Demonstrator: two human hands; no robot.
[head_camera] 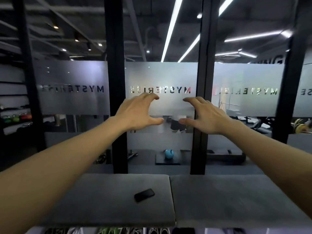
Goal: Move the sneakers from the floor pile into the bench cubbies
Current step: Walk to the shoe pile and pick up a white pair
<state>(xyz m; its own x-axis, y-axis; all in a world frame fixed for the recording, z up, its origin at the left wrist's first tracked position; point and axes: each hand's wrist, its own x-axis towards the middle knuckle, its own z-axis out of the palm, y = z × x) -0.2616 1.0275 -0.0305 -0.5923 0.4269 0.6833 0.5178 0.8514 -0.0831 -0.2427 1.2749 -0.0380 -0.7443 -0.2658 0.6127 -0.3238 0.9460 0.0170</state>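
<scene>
Both hands, the left hand (pixel 136 114) and the right hand (pixel 204 117), are raised empty with fingers curved apart above the grey worktop (pixel 228 200), where a black phone (pixel 144 195) lies.

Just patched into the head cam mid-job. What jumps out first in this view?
Two bare arms stretch forward at centre frame, the left hand and right hand both open, curled toward each other and holding nothing, in front of a frosted glass partition with mirrored lettering. Below them a dark phone lies on the grey bench cushion. Sneakers barely show along the bottom edge, under the bench.
</scene>
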